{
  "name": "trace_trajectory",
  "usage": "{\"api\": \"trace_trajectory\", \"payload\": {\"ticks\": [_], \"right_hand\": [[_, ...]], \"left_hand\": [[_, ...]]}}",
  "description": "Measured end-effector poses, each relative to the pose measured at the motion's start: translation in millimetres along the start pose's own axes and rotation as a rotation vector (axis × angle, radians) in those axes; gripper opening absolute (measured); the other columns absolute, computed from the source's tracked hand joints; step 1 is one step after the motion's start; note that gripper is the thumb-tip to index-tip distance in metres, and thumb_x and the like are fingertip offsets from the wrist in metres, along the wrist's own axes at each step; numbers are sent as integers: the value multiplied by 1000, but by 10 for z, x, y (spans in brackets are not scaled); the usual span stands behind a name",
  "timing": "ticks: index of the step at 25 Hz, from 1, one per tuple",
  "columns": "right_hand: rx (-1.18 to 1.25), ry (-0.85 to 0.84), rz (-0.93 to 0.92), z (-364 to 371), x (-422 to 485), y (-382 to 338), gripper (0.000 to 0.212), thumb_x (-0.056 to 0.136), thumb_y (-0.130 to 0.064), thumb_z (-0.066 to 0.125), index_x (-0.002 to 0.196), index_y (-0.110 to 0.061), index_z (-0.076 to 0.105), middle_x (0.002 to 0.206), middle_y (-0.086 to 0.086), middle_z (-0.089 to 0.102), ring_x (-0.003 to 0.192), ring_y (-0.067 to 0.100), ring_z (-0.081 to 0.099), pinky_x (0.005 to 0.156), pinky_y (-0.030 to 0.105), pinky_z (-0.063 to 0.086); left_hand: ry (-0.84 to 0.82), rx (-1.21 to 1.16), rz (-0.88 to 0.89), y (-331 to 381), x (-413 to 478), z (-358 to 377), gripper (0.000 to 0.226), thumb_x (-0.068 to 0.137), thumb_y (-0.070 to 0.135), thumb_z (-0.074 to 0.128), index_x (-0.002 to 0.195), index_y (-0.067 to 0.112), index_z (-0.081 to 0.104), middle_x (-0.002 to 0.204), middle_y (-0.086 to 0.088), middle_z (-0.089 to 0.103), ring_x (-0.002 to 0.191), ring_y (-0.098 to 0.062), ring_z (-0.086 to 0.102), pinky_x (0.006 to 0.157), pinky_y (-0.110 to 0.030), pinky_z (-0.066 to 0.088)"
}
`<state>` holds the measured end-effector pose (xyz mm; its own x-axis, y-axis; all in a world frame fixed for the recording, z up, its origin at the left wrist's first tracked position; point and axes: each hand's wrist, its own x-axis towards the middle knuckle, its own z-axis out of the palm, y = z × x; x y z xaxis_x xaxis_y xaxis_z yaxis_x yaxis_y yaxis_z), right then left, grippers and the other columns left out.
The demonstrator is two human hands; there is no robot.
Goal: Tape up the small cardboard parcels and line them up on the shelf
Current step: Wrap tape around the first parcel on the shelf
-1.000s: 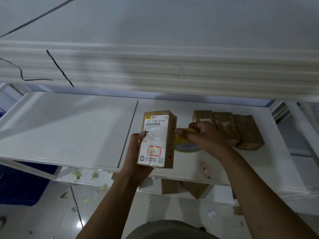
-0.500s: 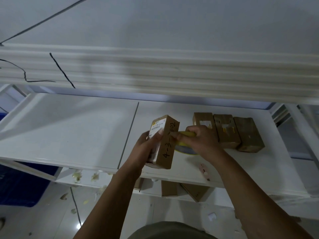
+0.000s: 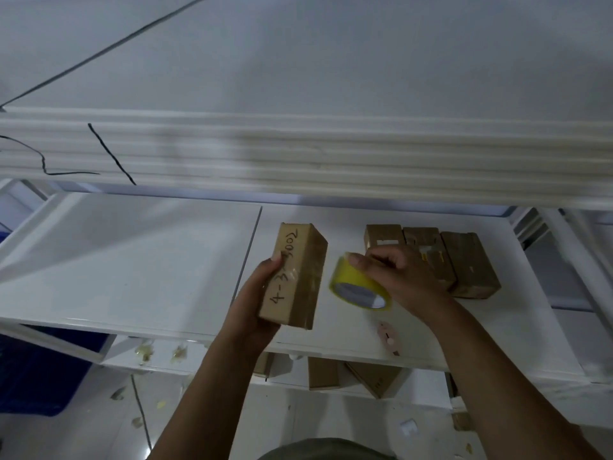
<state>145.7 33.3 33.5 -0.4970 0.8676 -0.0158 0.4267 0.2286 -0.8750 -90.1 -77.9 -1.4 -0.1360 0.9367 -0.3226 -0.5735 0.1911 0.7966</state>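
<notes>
Three small parcels (image 3: 428, 247) already lie in a row on the white shelf (image 3: 132, 260). They touch side by side, at about 2 o'clock from the middle of the view. They look shiny, so I think they are taped and done.

A fourth parcel (image 3: 292, 277) is not in the row yet. The left hand (image 3: 262, 293) grips it from below and from the side, with the thumb pressed on the face with the black writing. It is held just over the shelf, near the middle of the view. Its long side runs from 6 o'clock up to 12 o'clock, tipped a tiny bit toward 1 o'clock. The far end points at the back of the shelf. The written face looks up and toward 9 o'clock. The face toward 3 o'clock looks glossy, as if it has tape on it.

The right hand (image 3: 398, 277) is at 3 o'clock from this parcel. Its fingers are curled over a yellow tape roll (image 3: 360, 287) and hold it tight. The roll sits just beside the parcel, and I cannot tell if a strip joins them.

So I think this parcel is partly taped. It must be finished and then laid at the 9 o'clock end of the row, pointing the same way.

More brown boxes (image 3: 323, 371) sit on a lower shelf at 6 o'clock. I cannot tell if they need tape too.
</notes>
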Motion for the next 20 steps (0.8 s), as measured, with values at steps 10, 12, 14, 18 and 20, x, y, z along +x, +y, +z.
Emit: {"api": "trace_trajectory", "payload": {"ticks": [10,12,14,18,20], "right_hand": [[-3,47,73,173,28,203,66,71,-74,74,50,-24,35,54,-3,27,54,11,33,62,33,29],[-24,77,59,204,-13,211,69,69,-80,72,51,-25,35,53,-5,26,51,8,32,60,32,30],[-112,89,42,305,-34,202,72,71,-82,72,52,-24,35,52,-6,27,50,7,31,58,32,30],[-13,-13,118,330,-9,203,74,68,-92,64,63,-18,53,63,-10,46,59,5,46,65,31,37],[267,-137,230,223,-18,265,64,70,-84,69,89,-23,72,98,-5,69,92,6,64,90,33,50]], "left_hand": [[-141,-185,-240,-225,0,96,61,103,51,56,149,11,58,129,-22,67,112,-36,67,92,-47,58],[-58,-9,-223,-173,15,32,58,102,53,52,137,10,69,124,-23,71,110,-37,71,91,-48,58],[9,251,-193,-125,22,18,62,100,65,49,129,15,73,121,-18,76,110,-36,76,94,-52,61],[123,387,-109,-52,77,-47,67,80,66,79,125,16,72,118,-15,79,103,-33,79,85,-51,65],[182,254,-123,-19,87,-194,63,82,59,81,124,12,75,116,-19,79,104,-36,79,78,-45,65]]}}
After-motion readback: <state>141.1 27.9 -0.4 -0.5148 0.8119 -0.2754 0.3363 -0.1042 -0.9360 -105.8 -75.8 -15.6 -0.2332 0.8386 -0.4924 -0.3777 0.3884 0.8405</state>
